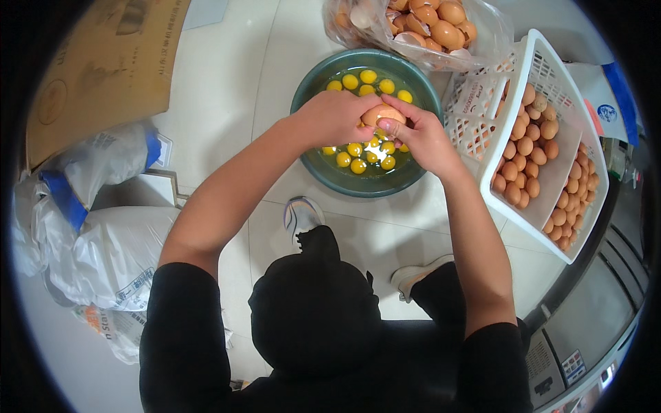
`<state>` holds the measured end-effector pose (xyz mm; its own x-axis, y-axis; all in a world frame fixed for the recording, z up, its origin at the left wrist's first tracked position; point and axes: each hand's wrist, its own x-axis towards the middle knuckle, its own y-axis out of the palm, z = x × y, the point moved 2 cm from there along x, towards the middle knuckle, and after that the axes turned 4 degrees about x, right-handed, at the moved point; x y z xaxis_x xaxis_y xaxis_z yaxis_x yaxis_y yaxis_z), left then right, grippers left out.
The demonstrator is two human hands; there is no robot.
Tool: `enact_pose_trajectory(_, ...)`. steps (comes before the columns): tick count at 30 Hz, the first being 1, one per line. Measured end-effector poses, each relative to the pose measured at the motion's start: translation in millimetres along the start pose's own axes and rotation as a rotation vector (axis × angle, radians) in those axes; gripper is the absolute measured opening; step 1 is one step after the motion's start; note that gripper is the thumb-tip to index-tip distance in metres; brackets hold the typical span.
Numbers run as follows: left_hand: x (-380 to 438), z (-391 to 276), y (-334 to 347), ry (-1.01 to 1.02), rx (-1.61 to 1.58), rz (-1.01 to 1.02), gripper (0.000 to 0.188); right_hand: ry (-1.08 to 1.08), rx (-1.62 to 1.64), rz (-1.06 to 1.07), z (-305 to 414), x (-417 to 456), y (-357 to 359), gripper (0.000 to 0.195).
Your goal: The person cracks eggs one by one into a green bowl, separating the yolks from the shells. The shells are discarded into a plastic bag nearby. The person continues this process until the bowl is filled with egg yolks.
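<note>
Both my hands hold one brown egg (381, 115) above a green basin (330, 181). My left hand (345, 117) grips its left side and my right hand (417, 129) its right side, with a thumb on the shell. Whether the shell is cracked I cannot tell. In the basin lie several yellow egg yolks (358, 165) in clear egg white. Behind the basin, a clear plastic bag (488, 31) holds broken brown eggshells (444, 34). To the right stands a white plastic crate (488, 178), divided inside, with many whole brown eggs (524, 145) in it.
A cardboard box (108, 67) stands at the upper left, with white plastic sacks (119, 248) below it. My shoes (303, 216) are on the tiled floor (217, 77) near the basin. A dark-edged appliance (594, 294) is at the lower right.
</note>
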<state>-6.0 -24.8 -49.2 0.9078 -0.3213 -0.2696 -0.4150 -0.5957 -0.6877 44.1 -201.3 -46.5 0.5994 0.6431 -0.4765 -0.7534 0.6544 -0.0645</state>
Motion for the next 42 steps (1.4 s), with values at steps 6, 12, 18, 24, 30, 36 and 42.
enact_pose_trajectory(6, 0.8, -2.9, -4.9, 0.023, 0.378, 0.041, 0.031, -0.323, -0.625, -0.157, 1.3, -7.9, -2.9, 0.044)
enact_pose_trajectory(12, -1.7, -2.1, -2.3, -0.097, 0.338, -0.036, 0.029, -0.365, -0.687, -0.328, -7.8, -13.3, -6.5, 0.043)
enact_pose_trajectory(18, -5.0, -3.6, 2.6, -0.33, 0.113, -0.111, 0.039, -0.038, 0.037, -0.359, -16.6, -17.6, 0.4, 0.045)
enact_pose_trajectory(24, -4.7, -41.2, -3.1, -0.283, -0.16, -0.219, 0.047, 0.022, 0.591, -0.244, 14.9, -16.1, 18.5, 0.062)
enact_pose_trajectory(30, 1.1, -72.4, -43.8, -0.185, -0.369, -0.531, 0.058, -0.212, 0.522, -0.45, 84.2, 6.4, -17.7, 0.058)
enact_pose_trajectory(36, 1.8, -72.5, -31.8, -0.248, -0.543, -0.422, 0.055, -0.321, -0.013, -0.707, 116.4, 75.4, -76.6, 0.073)
enact_pose_trajectory(42, -5.2, -67.3, -3.3, -0.312, -0.642, -0.402, 0.041, -0.375, 0.025, -0.581, 115.8, 38.6, -79.1, 0.057)
